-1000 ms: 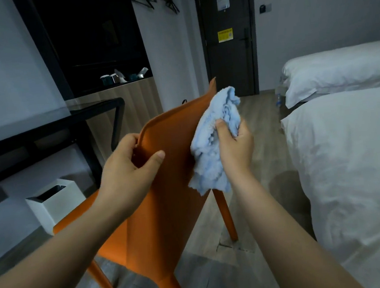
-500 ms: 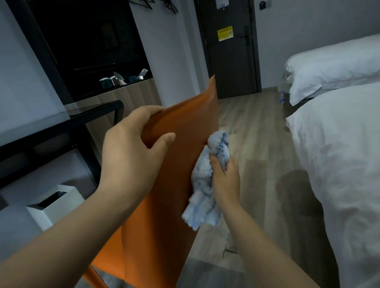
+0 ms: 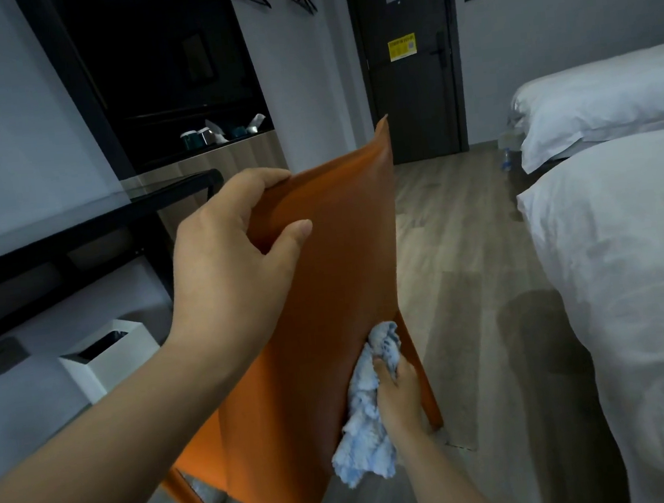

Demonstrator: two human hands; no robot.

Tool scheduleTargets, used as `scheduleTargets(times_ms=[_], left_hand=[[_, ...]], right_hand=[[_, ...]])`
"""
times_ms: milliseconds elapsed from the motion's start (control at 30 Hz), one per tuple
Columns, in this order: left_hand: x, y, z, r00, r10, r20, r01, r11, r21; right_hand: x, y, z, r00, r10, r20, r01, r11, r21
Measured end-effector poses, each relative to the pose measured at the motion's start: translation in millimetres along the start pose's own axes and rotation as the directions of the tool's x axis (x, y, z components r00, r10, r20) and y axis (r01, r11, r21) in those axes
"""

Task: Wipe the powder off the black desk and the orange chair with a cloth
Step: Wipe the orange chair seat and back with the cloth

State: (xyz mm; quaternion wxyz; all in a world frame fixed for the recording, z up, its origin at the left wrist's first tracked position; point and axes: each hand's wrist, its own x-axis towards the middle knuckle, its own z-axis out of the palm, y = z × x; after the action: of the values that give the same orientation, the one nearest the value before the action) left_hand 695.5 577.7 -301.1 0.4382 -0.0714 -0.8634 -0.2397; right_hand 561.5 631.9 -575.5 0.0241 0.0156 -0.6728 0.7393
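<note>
The orange chair (image 3: 325,276) stands in front of me with its back turned toward me. My left hand (image 3: 232,257) grips the top left edge of the backrest, thumb on the near side. My right hand (image 3: 399,400) holds a crumpled light blue cloth (image 3: 365,424) and presses it against the lower right part of the backrest, near a rear leg. The black desk (image 3: 75,237) runs along the left wall, behind the chair. No powder is visible on the chair's back in this dim light.
A white waste bin (image 3: 108,361) stands on the floor under the desk. Two white beds (image 3: 630,261) fill the right side. Wooden floor (image 3: 458,262) runs between chair and beds to a dark door (image 3: 408,59). A shelf at the back left holds cups (image 3: 199,136).
My right hand has slid the cloth down the chair's back, from the top right edge to the lower right part. My left hand kept its hold on the top edge.
</note>
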Motion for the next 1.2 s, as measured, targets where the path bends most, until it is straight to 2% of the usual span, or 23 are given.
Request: scheduleTargets(times_ms=[300, 400, 500, 667, 733, 833, 1033, 1133, 1200], left_hand=[[0, 0, 1, 1.000, -0.016, -0.014, 0.017, 0.999, 0.031], [0, 2, 1, 1.000, -0.023, -0.020, 0.023, 1.000, 0.015], [0, 2, 0, 1.000, -0.021, -0.022, 0.021, 1.000, 0.013], [0, -1, 0, 1.000, -0.006, -0.025, 0.006, 1.000, 0.013], [0, -1, -1, 1.000, -0.020, -0.007, 0.020, 1.000, -0.019], [1, 1, -6, 0.995, -0.079, 0.066, 0.084, 0.993, -0.077], [6, 8, -15, 0.946, -0.227, 0.231, 0.250, 0.965, -0.073], [16, 15, -26, 0.874, -0.311, 0.373, 0.340, 0.940, -0.014], [28, 23, -43, 0.790, -0.345, 0.507, 0.369, 0.928, 0.057]], right_hand=[[-6, 33, -23, 0.989, 0.136, 0.054, -0.125, 0.978, -0.167], [-6, 24, -35, 0.993, 0.101, 0.058, -0.086, 0.973, -0.215], [-6, 3, -46, 0.998, 0.054, -0.010, -0.055, 0.975, -0.216], [-26, -53, -62, 0.991, -0.098, -0.088, 0.080, 0.979, -0.190], [-37, -68, -65, 0.983, -0.104, -0.149, 0.072, 0.976, -0.205], [-60, -97, -67, 0.978, -0.048, -0.203, 0.000, 0.974, -0.228], [-103, -180, -82, 0.987, -0.068, -0.147, 0.018, 0.947, -0.320], [-122, -226, -95, 0.985, -0.090, -0.145, 0.034, 0.937, -0.349], [-137, -267, -103, 0.982, -0.103, -0.156, 0.043, 0.937, -0.348]])
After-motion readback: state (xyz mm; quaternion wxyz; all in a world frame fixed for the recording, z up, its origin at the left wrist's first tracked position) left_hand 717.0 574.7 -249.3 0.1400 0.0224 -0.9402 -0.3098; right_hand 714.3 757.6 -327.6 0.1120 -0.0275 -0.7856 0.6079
